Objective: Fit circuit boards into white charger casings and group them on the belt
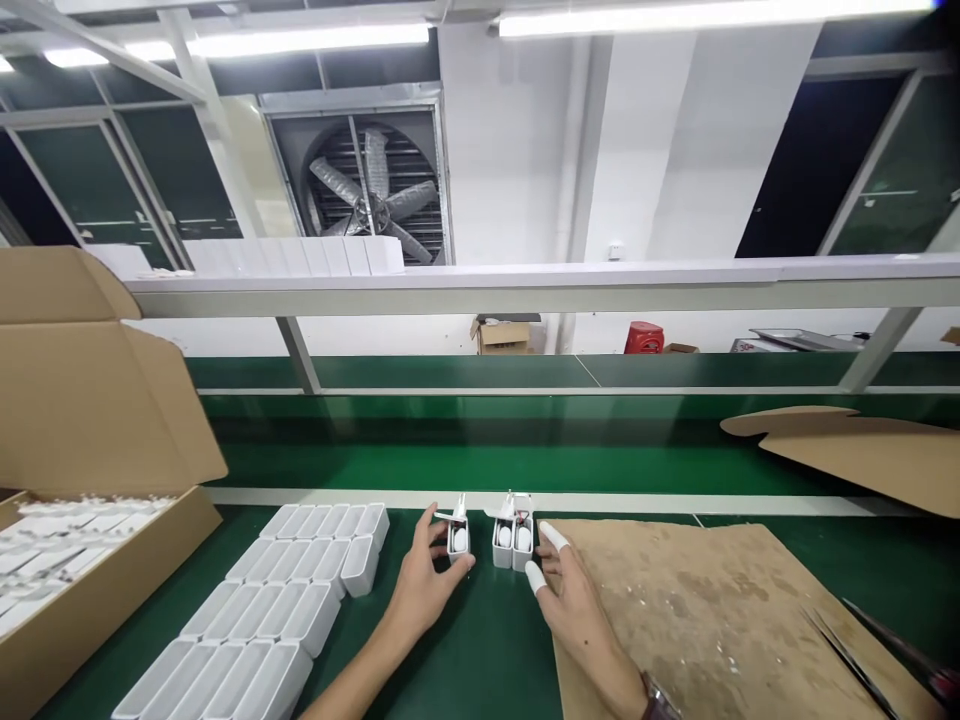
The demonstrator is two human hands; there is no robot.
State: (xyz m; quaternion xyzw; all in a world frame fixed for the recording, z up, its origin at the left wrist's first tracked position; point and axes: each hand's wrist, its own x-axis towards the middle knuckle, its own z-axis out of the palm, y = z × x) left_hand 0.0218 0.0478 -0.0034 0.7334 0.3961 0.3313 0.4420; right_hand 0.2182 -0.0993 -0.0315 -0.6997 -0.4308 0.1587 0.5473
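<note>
Left hand (421,588) pinching white case (459,541), right hand (579,602) half-open beside paired cases (514,554)

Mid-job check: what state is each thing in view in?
Left hand: around the single box; grip firmness unclear
Single box: open, white piece inside
Right hand: beside the paired boxes, thumb and forefinger apart
Paired boxes: open, white pieces inside
White trays: set in rows
Carton: open, white parts inside
Brown sheet: flat, stained
Tweezers: lying on the brown sheet
Fan: seemingly still
Ceiling lights: lit
</note>
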